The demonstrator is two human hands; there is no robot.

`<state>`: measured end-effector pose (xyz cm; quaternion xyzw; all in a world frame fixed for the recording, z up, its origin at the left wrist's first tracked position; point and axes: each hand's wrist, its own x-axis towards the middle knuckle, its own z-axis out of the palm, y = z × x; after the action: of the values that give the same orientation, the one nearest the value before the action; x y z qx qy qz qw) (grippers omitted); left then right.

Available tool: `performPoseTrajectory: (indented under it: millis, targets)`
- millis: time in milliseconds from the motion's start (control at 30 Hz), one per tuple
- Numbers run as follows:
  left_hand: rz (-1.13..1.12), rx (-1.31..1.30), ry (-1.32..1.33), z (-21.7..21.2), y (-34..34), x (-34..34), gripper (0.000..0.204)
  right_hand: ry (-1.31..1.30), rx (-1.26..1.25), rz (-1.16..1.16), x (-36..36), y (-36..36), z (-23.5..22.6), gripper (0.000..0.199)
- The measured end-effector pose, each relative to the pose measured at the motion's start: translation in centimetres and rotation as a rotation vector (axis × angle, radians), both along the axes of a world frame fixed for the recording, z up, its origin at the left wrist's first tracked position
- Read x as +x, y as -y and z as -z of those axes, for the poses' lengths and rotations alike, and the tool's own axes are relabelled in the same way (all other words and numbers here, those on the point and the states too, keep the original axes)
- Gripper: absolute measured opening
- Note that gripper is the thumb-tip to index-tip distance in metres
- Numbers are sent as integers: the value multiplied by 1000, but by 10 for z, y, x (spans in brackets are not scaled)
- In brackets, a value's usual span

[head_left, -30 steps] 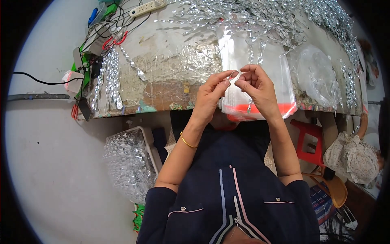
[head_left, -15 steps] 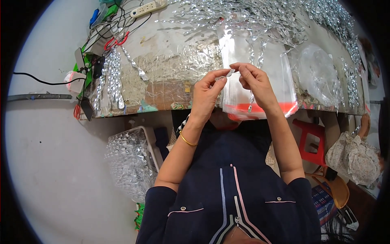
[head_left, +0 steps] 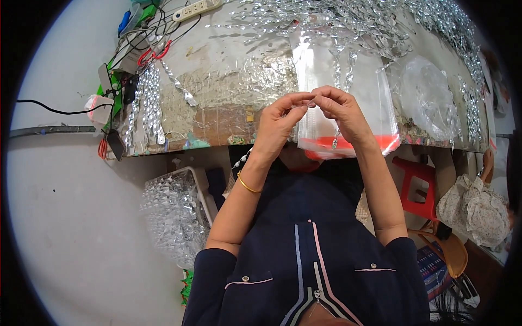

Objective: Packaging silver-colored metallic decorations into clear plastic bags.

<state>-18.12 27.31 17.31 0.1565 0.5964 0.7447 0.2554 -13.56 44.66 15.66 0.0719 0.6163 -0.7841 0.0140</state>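
Above the left edge of a stack of clear plastic bags (head_left: 375, 103), a mostly hidden twisted silver foil strip (head_left: 311, 103) is pinched between the fingertips of the left hand (head_left: 277, 120) and the right hand (head_left: 343, 115). The red-bordered stack is laid across the near edge of the table (head_left: 220, 51). At its near left corner a bunch of similar strips (head_left: 148, 103) is spread, and along its right edge a larger heap (head_left: 446, 27) is piled.
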Motion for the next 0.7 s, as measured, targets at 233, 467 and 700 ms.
performPoseTrajectory:
  millis: [233, 467, 700]
  targets:
    - [5, 10, 34, 2, -3, 0, 30, -3, -236, 80, 3, 7, 10, 12]
    - [11, -30, -6, 9, -4, -5, 33, 106, -423, 137, 7, 14, 4, 13]
    - [58, -286, -252, -5, -2, -16, 32, 151, -520, 131, -1, 2, 10, 14]
